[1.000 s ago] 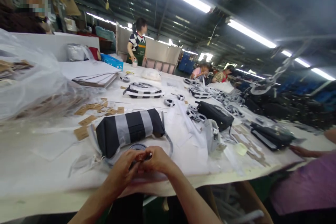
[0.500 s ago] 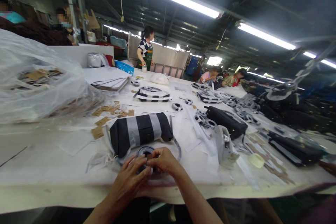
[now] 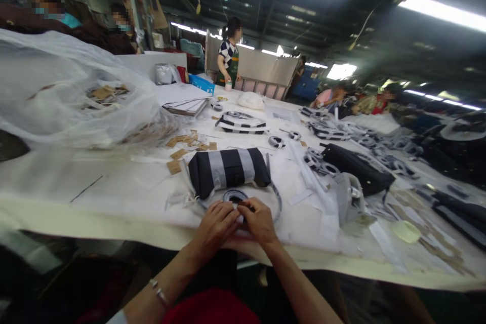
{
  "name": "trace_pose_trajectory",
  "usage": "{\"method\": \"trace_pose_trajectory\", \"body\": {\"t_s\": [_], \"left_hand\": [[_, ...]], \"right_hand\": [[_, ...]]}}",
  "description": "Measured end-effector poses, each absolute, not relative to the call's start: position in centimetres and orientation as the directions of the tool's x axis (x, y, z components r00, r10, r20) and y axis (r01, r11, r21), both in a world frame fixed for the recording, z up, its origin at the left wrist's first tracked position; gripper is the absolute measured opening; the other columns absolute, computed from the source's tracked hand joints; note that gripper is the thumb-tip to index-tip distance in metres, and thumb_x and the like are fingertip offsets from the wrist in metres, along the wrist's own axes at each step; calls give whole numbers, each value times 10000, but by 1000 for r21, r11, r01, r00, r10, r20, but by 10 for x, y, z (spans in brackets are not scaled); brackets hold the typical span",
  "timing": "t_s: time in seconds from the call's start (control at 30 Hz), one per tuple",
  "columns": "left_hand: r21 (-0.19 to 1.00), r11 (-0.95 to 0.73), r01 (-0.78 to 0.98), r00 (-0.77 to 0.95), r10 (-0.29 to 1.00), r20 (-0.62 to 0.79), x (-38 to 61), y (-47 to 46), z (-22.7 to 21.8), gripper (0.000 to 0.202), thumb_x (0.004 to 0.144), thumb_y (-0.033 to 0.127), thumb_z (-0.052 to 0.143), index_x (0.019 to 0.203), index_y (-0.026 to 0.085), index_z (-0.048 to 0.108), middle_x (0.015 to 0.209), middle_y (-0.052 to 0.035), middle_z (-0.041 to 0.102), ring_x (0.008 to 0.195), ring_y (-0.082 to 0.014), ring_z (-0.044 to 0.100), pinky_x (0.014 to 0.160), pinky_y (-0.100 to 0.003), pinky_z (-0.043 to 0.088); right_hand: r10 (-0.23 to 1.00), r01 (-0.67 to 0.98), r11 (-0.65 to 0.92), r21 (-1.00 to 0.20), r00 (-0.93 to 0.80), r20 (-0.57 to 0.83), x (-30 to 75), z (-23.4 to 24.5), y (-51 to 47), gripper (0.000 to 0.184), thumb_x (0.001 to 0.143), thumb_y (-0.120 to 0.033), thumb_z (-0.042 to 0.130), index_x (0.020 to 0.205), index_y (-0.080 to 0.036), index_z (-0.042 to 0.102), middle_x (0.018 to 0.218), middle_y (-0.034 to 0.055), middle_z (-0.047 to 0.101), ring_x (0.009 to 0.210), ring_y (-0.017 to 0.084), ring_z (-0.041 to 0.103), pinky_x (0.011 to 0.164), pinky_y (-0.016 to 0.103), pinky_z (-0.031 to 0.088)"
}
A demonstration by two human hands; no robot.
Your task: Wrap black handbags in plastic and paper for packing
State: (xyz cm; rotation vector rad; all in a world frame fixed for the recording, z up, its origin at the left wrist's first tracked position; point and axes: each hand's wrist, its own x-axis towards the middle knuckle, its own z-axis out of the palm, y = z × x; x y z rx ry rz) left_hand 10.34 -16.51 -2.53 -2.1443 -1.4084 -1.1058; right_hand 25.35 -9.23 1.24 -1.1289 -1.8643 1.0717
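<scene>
Head view, left to right: a crumpled, translucent polythene bag (image 3: 72, 96) slumps on the white-sheeted desk (image 3: 94, 182), with kraft card tags (image 3: 182, 149) scattered flat beside it. At the near edge, the left hand (image 3: 214, 228), a metal bracelet (image 3: 157, 291) on its wrist, and the right hand (image 3: 260, 220) curve closely together, fingers bent around a coiled grey strap (image 3: 235, 196), which they hold just in front of a padded black bag with grey bands (image 3: 228, 172). A thin strap loop (image 3: 279, 202) curves from that bag around the hands. Further right lie small rings of grey webbing (image 3: 317, 162) and a smooth black bag (image 3: 357, 169).
</scene>
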Motion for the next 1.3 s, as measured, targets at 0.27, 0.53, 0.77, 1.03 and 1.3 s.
{"method": "trace_pose_trajectory", "body": {"t_s": [0.27, 0.53, 0.77, 1.03, 1.3], "left_hand": [[221, -427, 877, 185, 725, 663, 103, -170, -24, 180, 965, 272, 564, 1103, 167, 612, 1074, -89, 677, 1071, -240, 620, 991, -438, 461], [277, -402, 873, 172, 784, 597, 105, -173, -20, 198, 948, 267, 596, 1112, 157, 609, 1124, -101, 669, 1087, -244, 607, 1005, -434, 439], [356, -387, 851, 107, 791, 602, 106, -173, -21, 164, 928, 250, 614, 1076, 182, 621, 1083, -85, 676, 1065, -241, 609, 998, -434, 444], [396, -357, 846, 45, 787, 615, 109, -174, -20, 112, 902, 182, 584, 1012, 180, 606, 1064, -91, 687, 1042, -239, 610, 979, -433, 465], [378, -406, 832, 139, 813, 565, 102, -174, -11, 245, 915, 214, 589, 1159, 219, 616, 1153, -73, 685, 1086, -232, 609, 978, -418, 447]], "right_hand": [[920, 288, 59, -956, -386, -60, 260, 15, -92, 319, 696, -456, 719, 818, -163, 744, 674, 18, 680, 509, 138, 542, 482, 263, 445], [913, 253, 100, -962, -407, -12, 266, 15, -97, 284, 696, -447, 751, 795, -181, 743, 694, 32, 696, 582, 163, 593, 535, 272, 506], [839, 288, 396, -872, -499, 216, 274, 10, -97, 165, 823, -356, 656, 821, -206, 725, 827, 52, 727, 774, 197, 671, 722, 309, 550], [514, 296, 819, -491, -759, 400, 287, 15, -100, 204, 963, -216, 517, 937, -227, 719, 1002, 65, 731, 929, 172, 682, 869, 300, 531], [448, 417, 890, -183, -732, 513, 284, 10, -122, 282, 997, -185, 444, 959, -192, 723, 1006, 91, 742, 862, 172, 688, 775, 289, 496]]}}
